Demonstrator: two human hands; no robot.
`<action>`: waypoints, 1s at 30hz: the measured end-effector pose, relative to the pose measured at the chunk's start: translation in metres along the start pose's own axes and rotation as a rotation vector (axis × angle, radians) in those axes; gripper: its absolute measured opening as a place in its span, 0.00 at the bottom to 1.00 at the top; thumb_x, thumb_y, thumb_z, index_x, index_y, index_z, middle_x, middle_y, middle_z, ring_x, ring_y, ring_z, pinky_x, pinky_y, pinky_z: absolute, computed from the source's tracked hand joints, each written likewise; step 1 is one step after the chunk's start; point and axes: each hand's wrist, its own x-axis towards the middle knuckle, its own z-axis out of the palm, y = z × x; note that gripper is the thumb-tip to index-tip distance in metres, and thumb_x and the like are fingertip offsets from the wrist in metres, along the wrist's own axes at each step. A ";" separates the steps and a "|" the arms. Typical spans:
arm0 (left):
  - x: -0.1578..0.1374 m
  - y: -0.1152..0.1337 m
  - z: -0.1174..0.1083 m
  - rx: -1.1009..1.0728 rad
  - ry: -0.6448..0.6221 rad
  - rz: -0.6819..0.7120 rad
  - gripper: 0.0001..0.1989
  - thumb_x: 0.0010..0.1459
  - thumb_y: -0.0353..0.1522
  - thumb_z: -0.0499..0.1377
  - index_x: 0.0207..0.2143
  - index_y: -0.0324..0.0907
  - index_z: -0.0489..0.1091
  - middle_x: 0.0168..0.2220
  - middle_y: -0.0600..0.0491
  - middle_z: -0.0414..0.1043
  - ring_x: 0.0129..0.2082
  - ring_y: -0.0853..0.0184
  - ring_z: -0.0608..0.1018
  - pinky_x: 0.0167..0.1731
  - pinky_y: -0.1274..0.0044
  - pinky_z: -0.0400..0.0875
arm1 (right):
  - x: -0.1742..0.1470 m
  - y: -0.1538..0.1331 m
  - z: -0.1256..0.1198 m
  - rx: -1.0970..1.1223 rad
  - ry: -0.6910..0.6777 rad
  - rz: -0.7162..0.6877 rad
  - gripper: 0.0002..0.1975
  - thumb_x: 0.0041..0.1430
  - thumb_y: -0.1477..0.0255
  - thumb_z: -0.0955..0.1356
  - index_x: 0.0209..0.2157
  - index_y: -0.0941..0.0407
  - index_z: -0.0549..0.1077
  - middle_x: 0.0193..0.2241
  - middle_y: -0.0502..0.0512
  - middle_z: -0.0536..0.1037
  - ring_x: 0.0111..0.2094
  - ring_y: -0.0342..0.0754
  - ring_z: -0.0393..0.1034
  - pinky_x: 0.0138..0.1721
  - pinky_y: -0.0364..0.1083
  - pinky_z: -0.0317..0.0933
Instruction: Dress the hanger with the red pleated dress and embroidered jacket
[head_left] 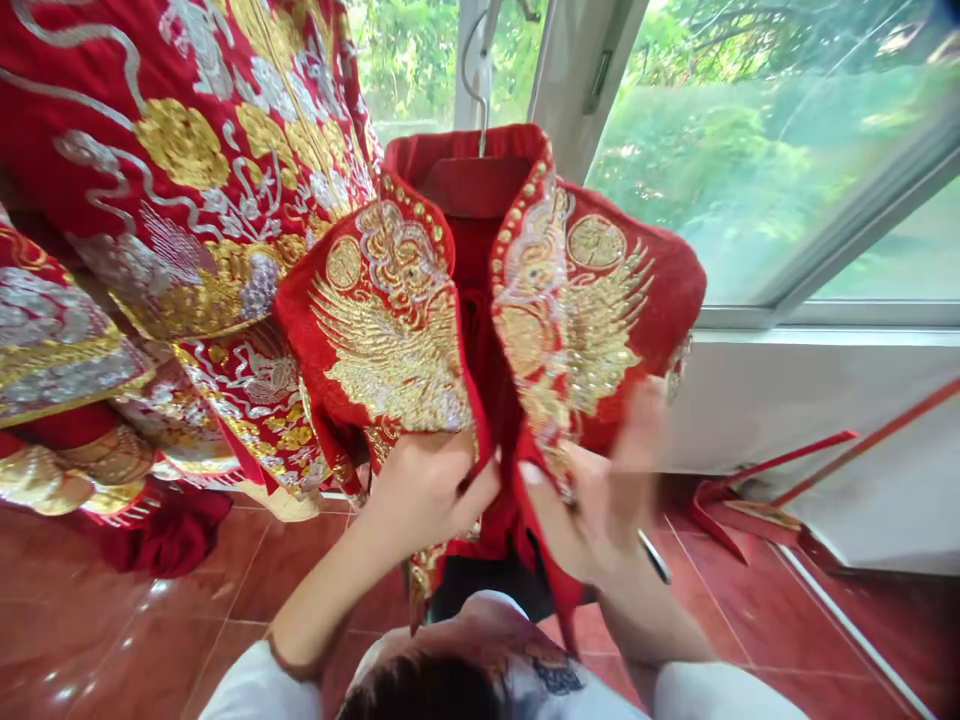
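A red jacket point(622, 230) with a stand collar and gold and silver embroidery hangs before me on a hanger point(482, 120), its front parted down the middle. My left hand point(431, 495) is closed around the front edge of the panel on the left, thumb toward the opening. On the opposite panel, my right hand point(604, 505) has its thumb at the inner edge and the cloth between thumb and palm. Some of its fingers point up and are smeared by motion. A thin dark item point(654, 557) shows by the right wrist; its kind is unclear.
More red embroidered garments point(180, 200) hang close on the left, their hems near the tiled floor point(247, 590). Behind the jacket are windows point(750, 170) above a white wall point(750, 400). A red long-handled dustpan point(731, 515) stands against that wall at right.
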 end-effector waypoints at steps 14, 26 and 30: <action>-0.059 -0.086 0.129 0.441 0.221 -0.549 0.05 0.56 0.31 0.55 0.35 0.39 0.65 0.33 0.46 0.70 0.35 0.60 0.72 0.34 0.73 0.64 | -0.041 0.102 0.116 -0.226 0.298 0.284 0.34 0.52 0.72 0.63 0.61 0.62 0.53 0.35 0.61 0.74 0.37 0.53 0.70 0.43 0.54 0.66; -0.183 -0.149 0.126 0.656 0.268 -0.840 0.28 0.54 0.46 0.58 0.47 0.32 0.66 0.46 0.33 0.63 0.51 0.47 0.66 0.50 0.55 0.57 | -0.114 0.133 0.078 -0.214 0.239 0.272 0.29 0.55 0.70 0.64 0.58 0.60 0.56 0.26 0.53 0.76 0.23 0.45 0.71 0.22 0.42 0.64; -0.196 -0.154 0.140 0.618 0.269 -0.845 0.29 0.51 0.47 0.61 0.47 0.34 0.66 0.49 0.32 0.61 0.53 0.47 0.63 0.52 0.54 0.55 | -0.112 0.123 0.076 -0.221 0.290 0.186 0.28 0.56 0.72 0.65 0.58 0.59 0.56 0.27 0.53 0.76 0.24 0.45 0.72 0.24 0.42 0.65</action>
